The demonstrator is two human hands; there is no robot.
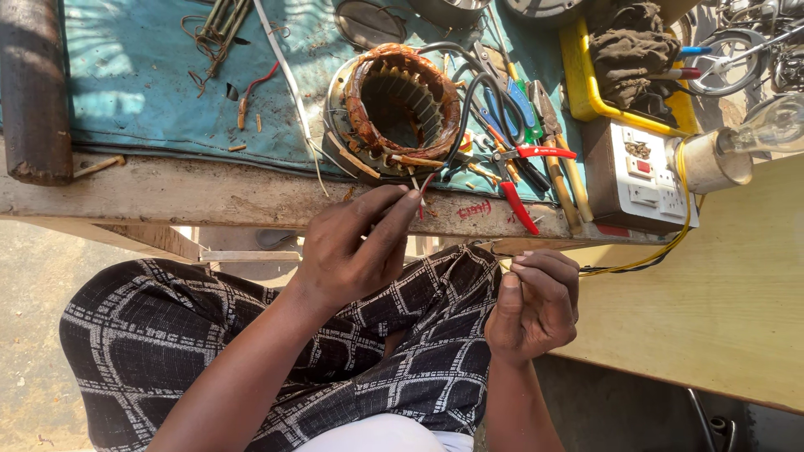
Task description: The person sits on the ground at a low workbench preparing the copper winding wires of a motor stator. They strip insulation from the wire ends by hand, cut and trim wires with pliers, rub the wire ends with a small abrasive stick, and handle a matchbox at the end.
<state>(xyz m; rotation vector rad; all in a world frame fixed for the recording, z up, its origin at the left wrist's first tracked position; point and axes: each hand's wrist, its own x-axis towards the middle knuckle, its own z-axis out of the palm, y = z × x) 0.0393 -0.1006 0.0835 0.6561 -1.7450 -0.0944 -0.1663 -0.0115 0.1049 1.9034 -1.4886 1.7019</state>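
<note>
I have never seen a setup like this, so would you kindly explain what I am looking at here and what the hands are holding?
This is one picture from a camera worn on a person's head, looking down at their own lap and two bare hands; there is no machine. They sit at a wooden bench partly covered by a blue mat. On it lies a motor stator, a metal ring wound with copper wire. Beside it are red-handled pliers, screwdrivers, a yellow tray, and a white socket board with a light bulb. The left hand pinches a thin red wire leading from the stator. The right hand is curled shut; what it holds, I cannot tell.
</note>
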